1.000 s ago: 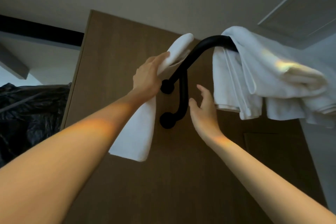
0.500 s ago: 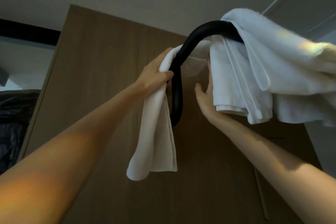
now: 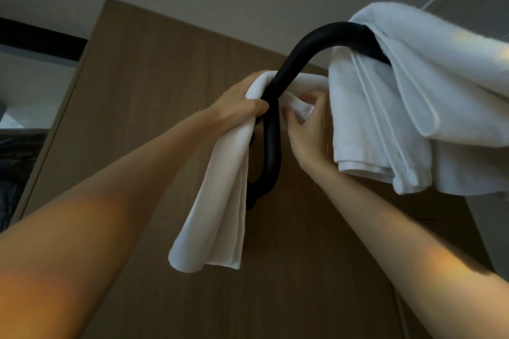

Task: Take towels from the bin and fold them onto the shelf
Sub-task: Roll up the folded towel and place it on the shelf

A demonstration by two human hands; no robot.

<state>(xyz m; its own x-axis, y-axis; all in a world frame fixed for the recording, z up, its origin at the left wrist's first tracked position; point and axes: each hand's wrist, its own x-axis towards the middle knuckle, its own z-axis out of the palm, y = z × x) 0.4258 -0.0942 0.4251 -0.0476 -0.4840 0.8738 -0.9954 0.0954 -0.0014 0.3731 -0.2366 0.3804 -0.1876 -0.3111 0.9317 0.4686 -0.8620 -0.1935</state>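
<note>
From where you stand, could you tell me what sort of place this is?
Likely a hotel bathroom or bedroom: white towels hang over a black curved rail on a wood-grain panel.

— Where are the fingertips of the left hand (image 3: 234,103)?
— Buried in the small towel (image 3: 220,201), which is hidden behind the black rail (image 3: 271,151) just past them. Beyond the fingers of the right hand (image 3: 308,132), the hung towels (image 3: 385,107) are cut off at the edge.
</note>
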